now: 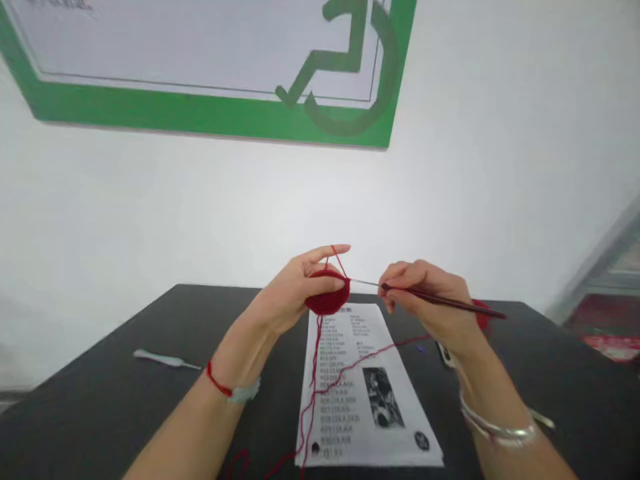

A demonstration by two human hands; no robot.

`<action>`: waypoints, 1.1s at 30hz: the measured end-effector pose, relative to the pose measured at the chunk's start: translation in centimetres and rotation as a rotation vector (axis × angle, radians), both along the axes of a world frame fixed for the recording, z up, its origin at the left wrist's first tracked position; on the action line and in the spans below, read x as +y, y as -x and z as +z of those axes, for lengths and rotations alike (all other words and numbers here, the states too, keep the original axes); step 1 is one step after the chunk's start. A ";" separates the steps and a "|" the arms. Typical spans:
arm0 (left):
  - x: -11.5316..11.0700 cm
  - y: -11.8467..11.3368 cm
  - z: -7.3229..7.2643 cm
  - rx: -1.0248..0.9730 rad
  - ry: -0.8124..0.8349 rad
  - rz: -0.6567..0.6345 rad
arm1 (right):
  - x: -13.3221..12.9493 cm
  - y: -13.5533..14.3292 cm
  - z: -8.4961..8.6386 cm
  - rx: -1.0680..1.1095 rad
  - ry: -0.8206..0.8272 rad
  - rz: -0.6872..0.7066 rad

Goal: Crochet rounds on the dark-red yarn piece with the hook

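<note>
My left hand [295,290] pinches a small round piece of red crochet [327,303] between thumb and fingers, with red yarn [337,259] looped over the raised index finger. My right hand [425,293] is closed on the dark handle of a crochet hook [445,301]. The hook's thin metal shaft points left and its tip meets the right edge of the red piece. Loose red strands hang from the piece down over a printed sheet [405,447] below the hands.
The black table [120,413] bears a light-handled hook [163,359] at the left. Behind my right wrist are a red yarn ball [483,313] and a partly hidden phone-like object [445,355]. A green-framed board [200,117] hangs on the white wall.
</note>
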State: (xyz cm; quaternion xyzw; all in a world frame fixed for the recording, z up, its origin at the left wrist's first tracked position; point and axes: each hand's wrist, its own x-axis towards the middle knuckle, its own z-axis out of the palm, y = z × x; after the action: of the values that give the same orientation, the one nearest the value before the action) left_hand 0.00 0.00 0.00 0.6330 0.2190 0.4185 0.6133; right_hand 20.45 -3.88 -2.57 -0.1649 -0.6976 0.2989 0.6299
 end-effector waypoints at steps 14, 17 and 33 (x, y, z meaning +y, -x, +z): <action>-0.3 -1.3 -0.4 -0.018 -0.121 0.092 | 1.9 0.3 -0.1 0.215 0.383 0.344; -0.4 -2.4 -1.0 -0.118 -0.190 0.252 | 2.2 1.8 -0.4 0.360 0.518 0.380; -0.6 -2.7 -1.0 -0.176 -0.124 0.210 | 1.3 2.5 -0.3 0.304 0.335 0.127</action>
State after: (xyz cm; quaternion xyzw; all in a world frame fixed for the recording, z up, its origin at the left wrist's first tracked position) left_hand 2.74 -0.64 -0.99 0.6042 0.2031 0.5468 0.5428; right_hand 17.91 -2.54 -2.88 -0.1758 -0.5447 0.4709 0.6714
